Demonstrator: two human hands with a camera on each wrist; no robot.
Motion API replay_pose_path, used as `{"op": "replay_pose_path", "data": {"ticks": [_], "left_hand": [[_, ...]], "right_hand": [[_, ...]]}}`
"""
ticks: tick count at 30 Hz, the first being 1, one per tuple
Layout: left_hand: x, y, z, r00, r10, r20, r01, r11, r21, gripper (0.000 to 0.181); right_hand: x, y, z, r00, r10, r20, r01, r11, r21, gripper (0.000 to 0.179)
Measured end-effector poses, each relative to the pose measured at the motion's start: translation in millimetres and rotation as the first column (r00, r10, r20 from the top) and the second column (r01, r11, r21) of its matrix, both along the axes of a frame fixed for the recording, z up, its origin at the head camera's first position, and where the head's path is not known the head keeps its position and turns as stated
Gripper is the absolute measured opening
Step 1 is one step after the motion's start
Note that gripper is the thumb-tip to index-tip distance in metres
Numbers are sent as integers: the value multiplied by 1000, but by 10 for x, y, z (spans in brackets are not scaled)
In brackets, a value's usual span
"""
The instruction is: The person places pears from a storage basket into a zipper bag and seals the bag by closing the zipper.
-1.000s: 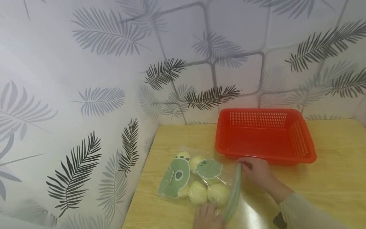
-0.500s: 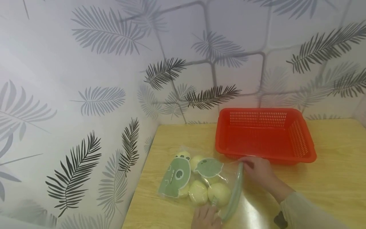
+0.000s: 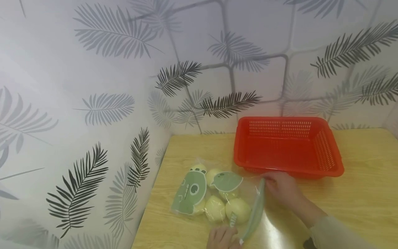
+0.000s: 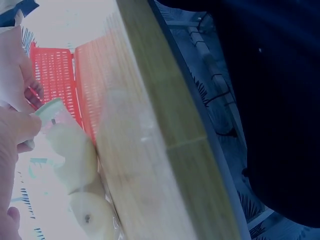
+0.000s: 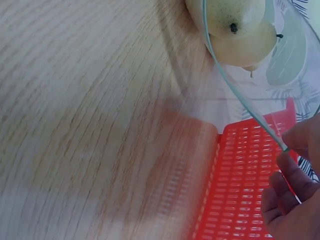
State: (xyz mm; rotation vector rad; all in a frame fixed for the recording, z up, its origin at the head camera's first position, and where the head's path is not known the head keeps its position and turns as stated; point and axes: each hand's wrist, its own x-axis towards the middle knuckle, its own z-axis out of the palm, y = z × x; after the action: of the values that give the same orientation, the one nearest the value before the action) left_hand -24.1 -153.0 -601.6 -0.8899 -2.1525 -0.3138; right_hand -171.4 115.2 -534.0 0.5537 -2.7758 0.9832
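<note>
A clear zip bag with green cartoon prints lies on the table, several pale yellow pears inside. Its green mouth strip runs between my two hands. At the near end, my left hand pinches the bag's edge; the head view cuts off its lower part. The far end of the strip is pinched between thumb and finger of my right hand, just in front of the red basket. From the right wrist view, the strip stands apart from the pears, its end between the right fingertips.
A red plastic basket with perforated sides stands at the back of the wooden table, near the wall. The leaf-patterned wall closes off the left and back. The table's front edge appears in the left wrist view.
Near the bag's mouth, my left hand has drawn slightly towards the near edge, uncovering more of a small green print. My right hand keeps its pinch, almost in place. The bag and basket stay put.
</note>
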Motion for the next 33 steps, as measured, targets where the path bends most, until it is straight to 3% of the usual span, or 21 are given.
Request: {"op": "replay_pose_path", "data": {"ticks": [6,9,11,15,18,21,24,29,30,33], "left_hand": [[-4,13,11,1000,1,19,-1,1000,10,8],[-10,19,17,1000,-9,2,8,1000,20,10],[-12,23,17,1000,-2,-7,2,1000,17,10],[-14,31,7,1000,9,-24,-9,1000,13,13],[-32,40,-11,998,6,-55,-6,1000,13,17],[-48,52,-21,996,20,-87,-19,1000,9,18],[-31,60,-13,997,40,-61,-40,999,7,16],[39,35,38,997,30,72,-29,1000,-13,18],[54,21,52,994,24,105,-22,1000,-23,20],[95,-13,93,982,21,189,-11,999,-53,25]], "right_hand": [[130,18,16,988,15,-151,-7,999,50,26],[233,1,23,955,39,-295,-40,999,3,35],[295,-28,22,907,78,-414,-105,993,-45,36],[415,-120,6,772,184,-609,-287,955,-74,19],[515,-198,-24,680,271,-681,-402,915,-37,33],[612,-253,-79,616,364,-699,-477,878,38,32],[694,-291,-160,586,448,-676,-531,842,97,19],[795,-353,-321,581,542,-607,-592,793,141,30],[812,-360,-349,588,553,-590,-597,789,145,29],[833,-390,-422,580,567,-585,-613,777,147,27]]}}
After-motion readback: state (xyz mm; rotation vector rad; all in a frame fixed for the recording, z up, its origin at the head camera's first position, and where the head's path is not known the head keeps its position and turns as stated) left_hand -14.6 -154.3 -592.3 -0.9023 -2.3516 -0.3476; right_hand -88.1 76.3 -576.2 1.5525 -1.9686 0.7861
